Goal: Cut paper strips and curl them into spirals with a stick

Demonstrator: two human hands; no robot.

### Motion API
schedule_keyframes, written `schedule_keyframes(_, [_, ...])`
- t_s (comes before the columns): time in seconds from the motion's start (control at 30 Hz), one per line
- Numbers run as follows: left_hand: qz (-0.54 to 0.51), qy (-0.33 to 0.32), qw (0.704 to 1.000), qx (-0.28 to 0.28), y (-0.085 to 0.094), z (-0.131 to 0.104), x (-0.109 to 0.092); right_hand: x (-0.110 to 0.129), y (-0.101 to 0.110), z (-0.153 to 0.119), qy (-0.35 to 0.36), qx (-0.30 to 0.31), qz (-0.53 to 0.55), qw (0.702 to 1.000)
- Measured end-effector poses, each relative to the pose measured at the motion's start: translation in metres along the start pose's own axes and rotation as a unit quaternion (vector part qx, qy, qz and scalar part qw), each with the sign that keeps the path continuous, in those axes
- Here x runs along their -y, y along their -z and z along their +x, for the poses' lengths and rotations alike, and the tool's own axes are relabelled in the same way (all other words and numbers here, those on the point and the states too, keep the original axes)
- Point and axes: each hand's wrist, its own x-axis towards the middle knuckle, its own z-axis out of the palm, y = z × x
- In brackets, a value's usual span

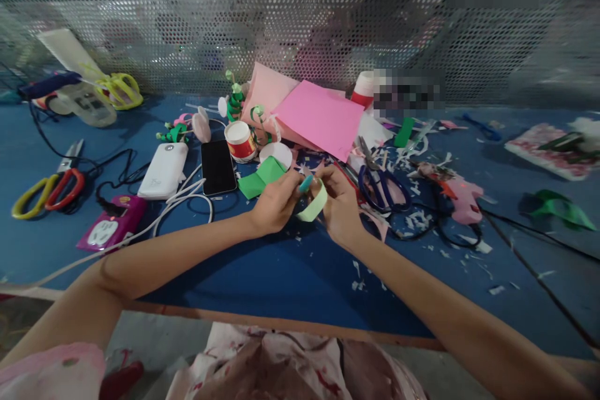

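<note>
I've got blue table (pixel 244 287) across the frame; centre, left hand (pixel 275 205), fingers narrow, can't tell on what; right hand (pixel 341 207), nearer, pinches pale green strip (pixel 315 205) between both, long axis curling down-left from its fingertips.

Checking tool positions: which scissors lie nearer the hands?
The blue-handled scissors, beside the right hand; the yellow-and-red-handled scissors lie far off to the left.

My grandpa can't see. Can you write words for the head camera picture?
A person's left hand and right hand meet at a curled pale green strip above a blue table. Pink paper lies beyond them, a black phone to the left, scissors to the right.
</note>
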Motion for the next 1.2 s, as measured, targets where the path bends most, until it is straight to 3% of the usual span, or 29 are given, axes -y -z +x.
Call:
schedule_keyframes(0.13, [0.009,-0.011,1.000,0.027,0.001,0.000,0.002,0.001,0.000,0.000,0.034,0.005,-0.009,0.999])
schedule_keyframes(0.27, [0.006,0.016,1.000,-0.014,0.002,0.002,0.000,0.002,0.001,0.000,0.044,0.017,-0.061,0.997])
schedule_keyframes(0.43, [-0.054,0.088,0.994,-0.041,0.003,0.003,-0.004,0.005,0.003,-0.003,0.099,-0.016,-0.155,0.983])
schedule_keyframes(0.73, [-0.154,0.113,0.981,-0.011,0.002,0.000,0.001,0.006,0.011,0.004,0.135,0.040,-0.249,0.958])
schedule_keyframes(0.83, [-0.185,0.125,0.975,0.004,0.002,0.000,0.003,0.005,0.014,0.007,0.141,0.064,-0.243,0.958])
schedule_keyframes(1.07, [-0.190,0.143,0.971,0.016,0.001,0.001,0.003,0.008,0.013,0.005,0.079,0.116,-0.155,0.978])
schedule_keyframes(1.2, [-0.123,0.160,0.979,-0.037,0.000,0.003,0.001,0.006,0.011,0.006,0.072,0.111,-0.126,0.983])
